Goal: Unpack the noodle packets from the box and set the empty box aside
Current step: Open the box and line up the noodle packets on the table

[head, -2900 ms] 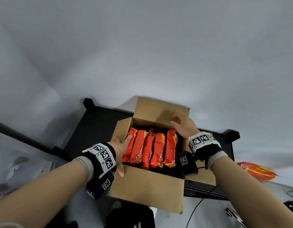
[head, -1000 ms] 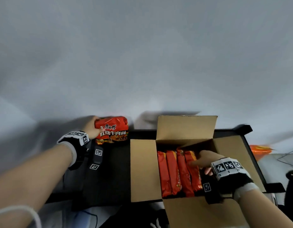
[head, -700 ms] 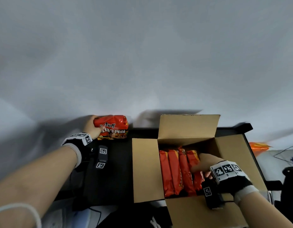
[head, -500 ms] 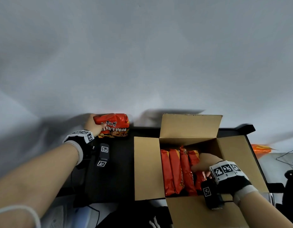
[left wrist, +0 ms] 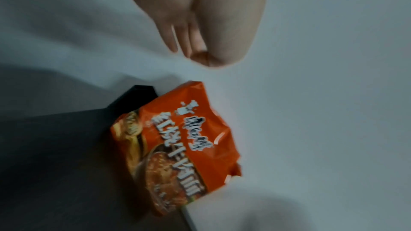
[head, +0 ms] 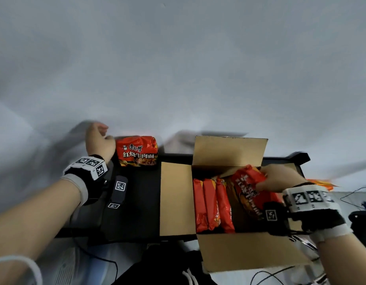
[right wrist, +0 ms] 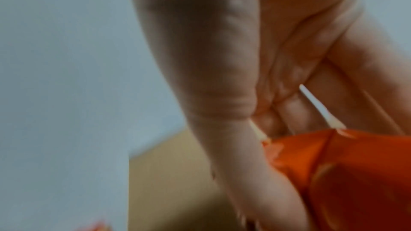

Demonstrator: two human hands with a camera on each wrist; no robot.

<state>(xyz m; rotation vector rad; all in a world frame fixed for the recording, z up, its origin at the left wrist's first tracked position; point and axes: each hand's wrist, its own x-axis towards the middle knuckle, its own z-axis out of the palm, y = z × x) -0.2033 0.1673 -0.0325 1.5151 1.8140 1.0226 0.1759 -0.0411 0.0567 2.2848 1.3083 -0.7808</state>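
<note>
The open cardboard box (head: 176, 198) stands on the black table (head: 141, 202) with its flaps spread. Three red noodle packets (head: 213, 204) stand on edge in its left half. My right hand (head: 266, 177) grips a fourth packet (head: 247, 188) by its top edge, tilted and raised above the box's right half; the right wrist view shows the fingers (right wrist: 244, 147) curled round the orange wrapper (right wrist: 344, 173). Another packet (head: 136, 151) stands against the wall at the table's back left. My left hand (head: 101, 132) hovers just left of it, relaxed and holding nothing; in the left wrist view it (left wrist: 195, 53) is apart from that packet (left wrist: 177, 147).
A white wall (head: 178, 68) rises right behind the table. An orange wrapper (head: 319, 184) lies beyond the table's right end, near cables (head: 354, 194). Dark clothing (head: 167, 268) and a cable lie below the table's front edge. Bare black table shows between the box and the set-down packet.
My left hand has let go of the packet at the back left and drawn away to the left. My right hand has pulled one packet up out of the box.
</note>
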